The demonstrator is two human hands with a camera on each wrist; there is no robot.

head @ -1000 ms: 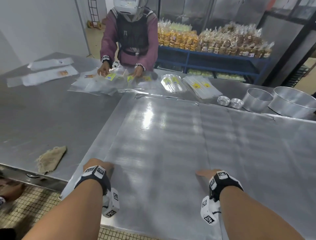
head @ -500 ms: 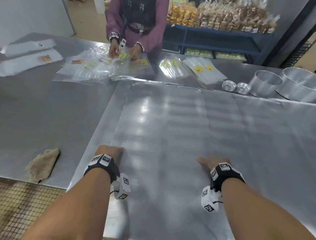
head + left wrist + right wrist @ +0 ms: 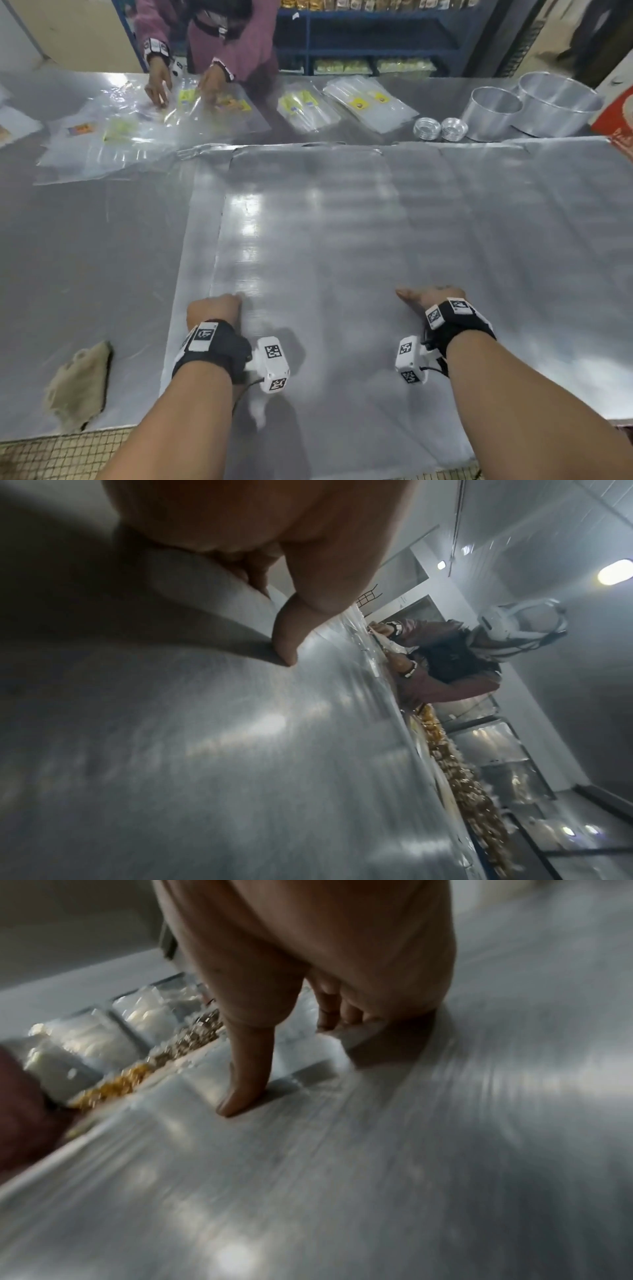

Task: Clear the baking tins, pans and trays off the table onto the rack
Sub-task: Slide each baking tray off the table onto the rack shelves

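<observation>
A big flat metal tray lies on the steel table and juts out over its near edge. Both my hands rest on the tray's near part. My left hand sits by the tray's left seam with its fingers curled in, and its thumb tip presses on the metal. My right hand presses down with a straight thumb and bent fingertips. Two round deep tins and two stacks of small tins stand at the far right. No rack is in view.
Another person across the table handles clear plastic bags. More bags lie mid-back. A tan rag lies near the front left edge. A red box sits at the far right. Blue shelves stand behind the table.
The big tray now sticks out farther over the near table edge under my forearms. Both hands stayed on it, and my left fingers have curled in.
</observation>
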